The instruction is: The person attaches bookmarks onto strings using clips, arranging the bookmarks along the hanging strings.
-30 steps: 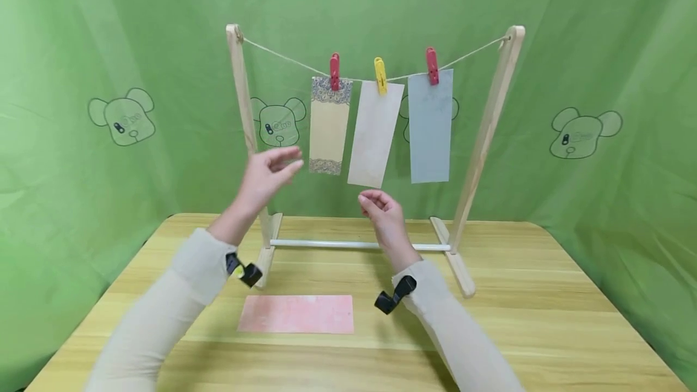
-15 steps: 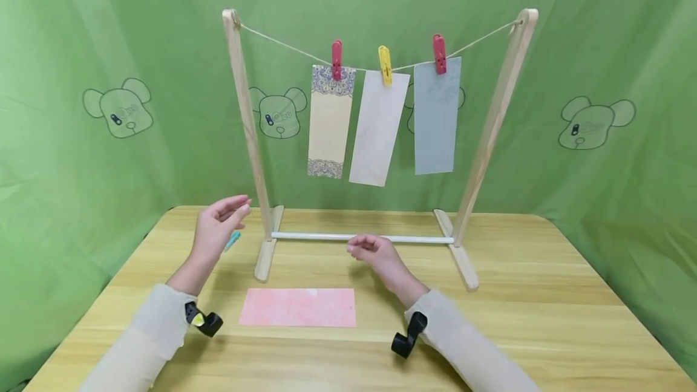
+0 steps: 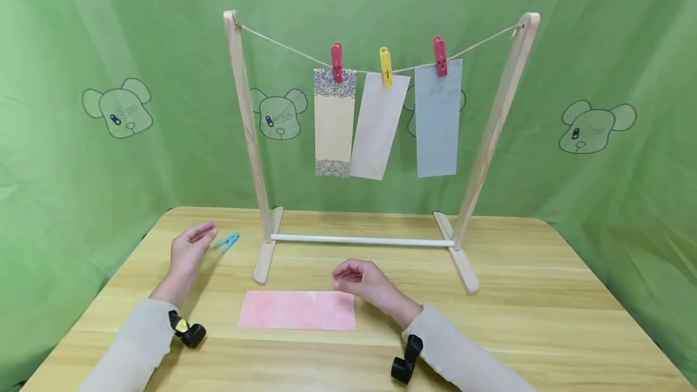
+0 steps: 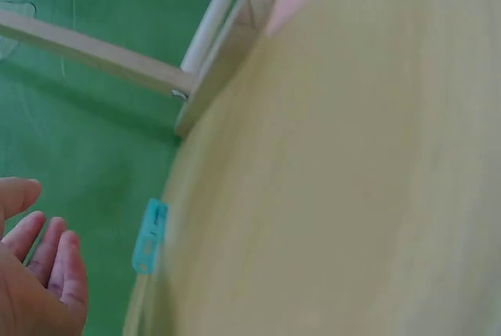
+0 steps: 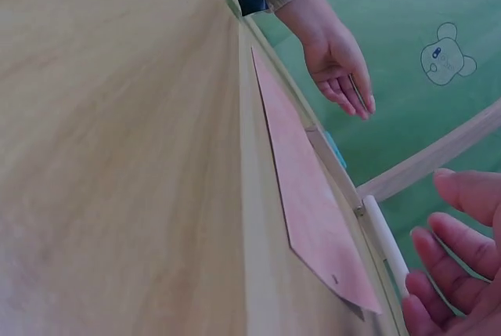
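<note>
My left hand (image 3: 187, 251) hovers over the left of the table, fingers relaxed, fingertips just left of a teal clothespin (image 3: 226, 241). In the left wrist view, a gap shows between those fingers and the teal clothespin (image 4: 149, 236). Above the right end of a pink paper strip (image 3: 296, 310) is my right hand (image 3: 370, 286), its fingers loosely bent around nothing. The pink strip (image 5: 301, 175) lies flat on the table. Three strips hang from the string: a patterned cream one (image 3: 334, 129), a tilted white one (image 3: 379, 129) and a pale blue one (image 3: 438, 123).
A wooden stand (image 3: 247, 120) with a white crossbar (image 3: 362, 240) carries the sagging string. Two red clothespins (image 3: 337, 62) and a yellow clothespin (image 3: 386, 67) grip the strips. Green cloth (image 3: 163, 29) surrounds the wooden table (image 3: 523, 313) at the back and sides.
Both hands have come down from near the hanging strips, the left toward the teal clothespin, the right to over the pink strip. The teal clothespin has come into view. The hanging strips sway slightly.
</note>
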`<state>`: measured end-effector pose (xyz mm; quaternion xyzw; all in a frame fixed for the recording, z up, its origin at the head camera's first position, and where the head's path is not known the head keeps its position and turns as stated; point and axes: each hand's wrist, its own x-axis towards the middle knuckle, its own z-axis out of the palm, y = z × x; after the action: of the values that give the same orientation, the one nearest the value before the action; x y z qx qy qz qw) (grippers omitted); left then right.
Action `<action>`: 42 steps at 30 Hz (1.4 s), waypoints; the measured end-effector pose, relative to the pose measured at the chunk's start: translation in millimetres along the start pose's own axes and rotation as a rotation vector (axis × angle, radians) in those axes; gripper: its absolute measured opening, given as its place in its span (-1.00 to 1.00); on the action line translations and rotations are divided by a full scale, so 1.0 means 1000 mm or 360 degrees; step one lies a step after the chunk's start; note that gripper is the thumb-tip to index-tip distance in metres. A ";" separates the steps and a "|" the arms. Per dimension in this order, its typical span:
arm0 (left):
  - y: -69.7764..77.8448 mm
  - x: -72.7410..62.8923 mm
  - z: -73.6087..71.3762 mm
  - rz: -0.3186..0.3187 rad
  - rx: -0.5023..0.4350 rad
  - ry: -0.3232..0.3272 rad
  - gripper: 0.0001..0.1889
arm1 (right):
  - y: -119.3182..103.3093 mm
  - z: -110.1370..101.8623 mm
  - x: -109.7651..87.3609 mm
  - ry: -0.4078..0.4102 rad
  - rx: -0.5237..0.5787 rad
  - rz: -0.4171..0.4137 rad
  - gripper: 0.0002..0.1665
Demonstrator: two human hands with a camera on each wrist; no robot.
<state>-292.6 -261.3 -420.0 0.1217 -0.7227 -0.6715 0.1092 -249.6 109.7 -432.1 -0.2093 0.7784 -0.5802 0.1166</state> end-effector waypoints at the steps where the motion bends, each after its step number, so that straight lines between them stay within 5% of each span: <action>1: -0.002 0.001 -0.001 -0.0018 0.0059 -0.0020 -0.51 | 0.000 0.000 0.000 0.0009 -0.0022 0.0008 -0.62; 6: -0.013 0.005 -0.001 -0.0123 0.0238 -0.0149 -0.41 | 0.005 0.006 0.001 -0.0048 -0.0105 0.0065 -0.56; 11: -0.019 0.006 0.002 -0.0188 0.0205 -0.0159 -0.38 | 0.003 0.012 0.002 -0.0143 -0.0230 0.0044 -0.54; 24: -0.032 0.013 0.012 -0.0108 0.0368 -0.0155 -0.35 | 0.005 0.016 0.002 -0.0182 -0.0460 -0.0028 -0.42; 30: -0.035 0.013 0.014 -0.0059 0.0602 -0.0111 -0.39 | 0.008 0.016 0.004 -0.0220 -0.0515 -0.0031 -0.43; 42: -0.032 0.010 0.013 0.0032 0.0785 -0.0041 -0.54 | -0.001 0.003 0.003 -0.0392 -0.0516 0.0023 -0.66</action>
<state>-305.2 -254.1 -453.0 0.1290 -0.8672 -0.4752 0.0737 -250.3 105.6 -431.9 -0.2890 0.8430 -0.4164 0.1798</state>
